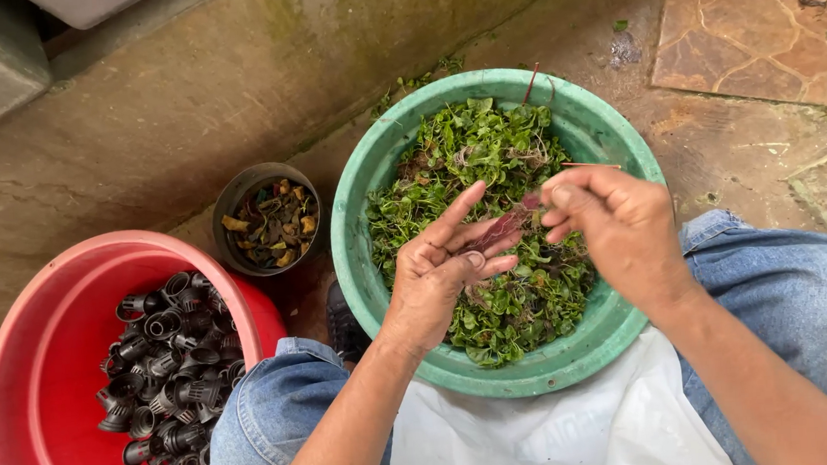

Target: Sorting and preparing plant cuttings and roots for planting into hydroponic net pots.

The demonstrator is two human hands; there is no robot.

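Note:
A green plastic basin rests on my lap, full of small green leafy plants. My left hand is over the greens, palm up, with a reddish-purple leaf lying across its fingers. My right hand is beside it, fingertips pinched on the upper end of that red leaf and its thin stem. Both hands hover above the middle of the basin.
A red tub at my left holds several black plastic net cups. A small dark pot with brownish scraps stands between tub and basin. A concrete wall runs behind; stone paving lies at the upper right. White cloth covers my lap.

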